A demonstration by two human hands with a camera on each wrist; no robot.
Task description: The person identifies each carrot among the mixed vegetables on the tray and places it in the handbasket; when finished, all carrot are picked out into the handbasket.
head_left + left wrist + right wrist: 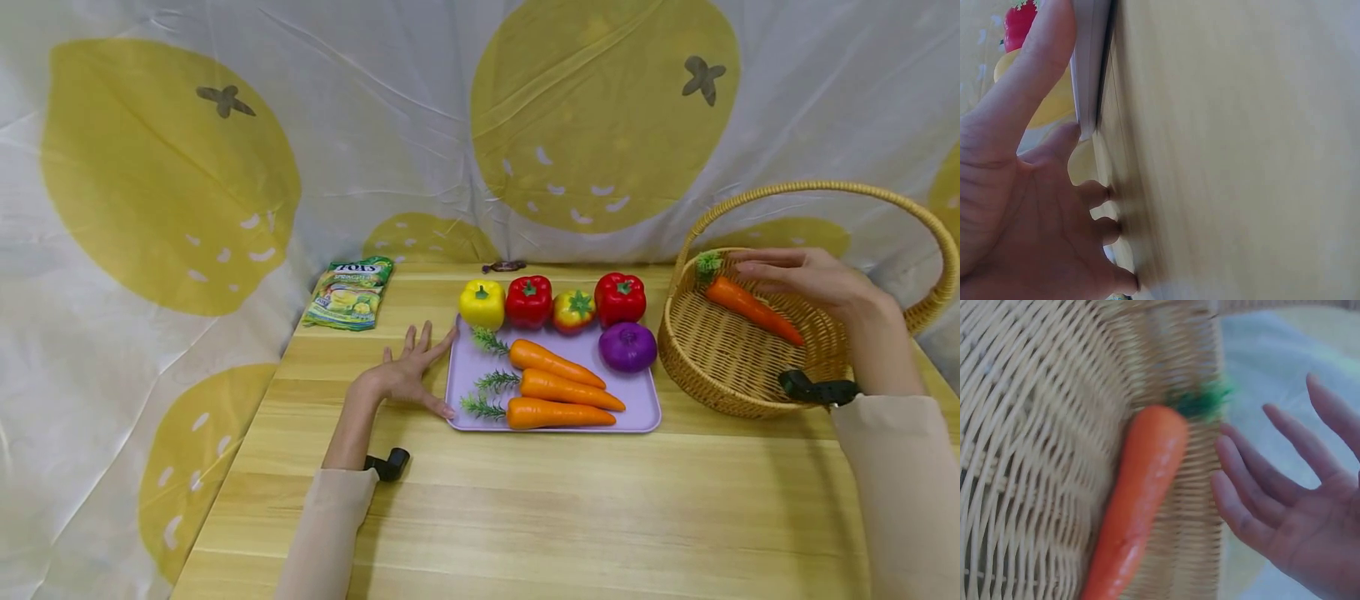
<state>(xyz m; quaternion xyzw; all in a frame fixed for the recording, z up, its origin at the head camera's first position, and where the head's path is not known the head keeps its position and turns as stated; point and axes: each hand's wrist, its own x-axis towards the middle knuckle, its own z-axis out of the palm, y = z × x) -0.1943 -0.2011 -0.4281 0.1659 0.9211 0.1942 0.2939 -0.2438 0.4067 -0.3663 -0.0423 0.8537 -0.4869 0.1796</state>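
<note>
A lemon-print cloth (382, 108) hangs behind the wooden surface (525, 517). The left hand (405, 375), fingers spread and grasping nothing, touches the tray's (637, 408) left edge. By the surface's far right corner, a carrot (753, 310) lies inside the basket (708, 392), slanting from leafy top at the far-left rim towards near right. The nearer right hand (813, 279) is released, right of the leaves.

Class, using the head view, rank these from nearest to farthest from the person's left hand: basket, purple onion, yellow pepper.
From the left hand:
1. Yellow pepper: at the tray's back left corner.
2. Purple onion: on the tray's right side.
3. Basket: right of the tray.
</note>
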